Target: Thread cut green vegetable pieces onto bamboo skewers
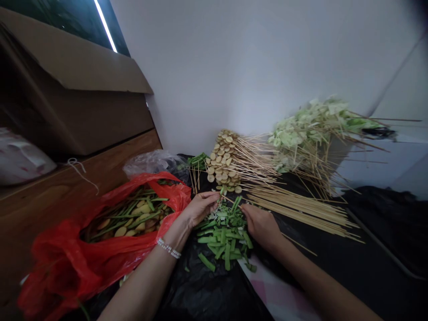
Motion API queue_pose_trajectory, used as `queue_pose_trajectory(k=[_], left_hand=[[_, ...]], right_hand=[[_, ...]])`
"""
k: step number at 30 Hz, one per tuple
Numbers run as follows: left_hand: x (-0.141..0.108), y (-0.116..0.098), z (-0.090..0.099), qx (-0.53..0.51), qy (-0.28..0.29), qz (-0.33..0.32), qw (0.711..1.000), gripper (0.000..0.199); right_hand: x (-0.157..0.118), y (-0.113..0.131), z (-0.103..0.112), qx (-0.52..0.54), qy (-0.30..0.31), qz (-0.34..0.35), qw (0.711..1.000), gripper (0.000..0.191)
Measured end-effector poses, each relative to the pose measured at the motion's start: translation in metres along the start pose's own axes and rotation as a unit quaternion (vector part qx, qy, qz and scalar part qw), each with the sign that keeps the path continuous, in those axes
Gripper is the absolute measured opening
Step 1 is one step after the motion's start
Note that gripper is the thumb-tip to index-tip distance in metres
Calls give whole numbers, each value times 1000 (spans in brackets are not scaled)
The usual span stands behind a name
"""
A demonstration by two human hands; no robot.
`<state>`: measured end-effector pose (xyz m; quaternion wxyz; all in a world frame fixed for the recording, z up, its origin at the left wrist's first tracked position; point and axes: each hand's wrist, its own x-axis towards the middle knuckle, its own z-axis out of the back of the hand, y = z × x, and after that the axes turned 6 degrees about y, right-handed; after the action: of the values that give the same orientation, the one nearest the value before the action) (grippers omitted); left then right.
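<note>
My left hand (202, 207) pinches a small green vegetable piece (222, 190), its fingers closed around it. A thin wooden skewer (299, 244) lies in my closed right hand (262, 225), its tip reaching left to the piece; I cannot tell how far it goes in. Below both hands, a pile of cut green vegetable strips (227, 243) is spread on black plastic (200, 298). Just beyond the left fingertips stand stacked skewers of sliced potato (222, 160). To the right of them lies a row of bare skewers (304, 209).
A red plastic bag (133, 249) with potato slices and green stalks stands open at left. Skewered cabbage leaves (310, 125) are heaped at back right by the white wall (254, 67). A cardboard box (90, 116) and clear plastic bag (157, 165) sit back left.
</note>
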<state>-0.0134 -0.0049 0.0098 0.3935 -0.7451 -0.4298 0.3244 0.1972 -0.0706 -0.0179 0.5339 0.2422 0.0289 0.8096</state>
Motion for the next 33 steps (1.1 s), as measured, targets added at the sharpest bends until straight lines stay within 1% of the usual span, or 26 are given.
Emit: queue_pose_trajectory(k=[2,5,7,11,13,16,18,20,22,23,24,26,28,30,33], left_hand=[[0,-1,0,0,1,0,1000,28],[0,-2,-1,5,-3,-2,1000,28],[-1,-1,-3,13,-7,-1,1000,30],[-2,7,-10,25,12,19,999,29],[-3,11,-14,21,22,29,999,28],[-3,13,-15,27,20,20,999,27],[-2,13,-12,60,21,7,998,28],[-1,13,-9,120,29,-7,992,29],[-1,12,-7,200,47,-22,978,27],[-2,12,-7,243,66,-27,967,26],[-3,12,-8,285,93,-28,954,25],[-6,13,-10,355,164,-15,920,23],[-9,15,-11,401,227,6,887,25],[-11,17,-12,435,257,13,863,27],[-13,17,-11,491,273,-16,827,27]], right_hand=[[0,0,1,15,0,0,1000,25],[2,0,3,58,20,7,998,26],[2,1,6,61,25,9,998,26],[0,4,8,-19,10,18,1000,26],[-1,7,9,-51,17,19,998,27],[-1,11,11,-71,37,4,997,26],[0,11,11,-80,48,-9,996,25],[1,9,13,-85,46,-22,995,24],[2,5,15,-85,27,-36,995,24],[3,3,17,-85,15,-43,995,25],[3,1,18,-85,4,-50,995,25],[4,-1,20,-86,-10,-56,995,25],[4,-1,21,-84,-13,-54,995,26],[4,0,20,-76,-11,-46,996,25],[3,3,18,-65,-4,-36,997,25]])
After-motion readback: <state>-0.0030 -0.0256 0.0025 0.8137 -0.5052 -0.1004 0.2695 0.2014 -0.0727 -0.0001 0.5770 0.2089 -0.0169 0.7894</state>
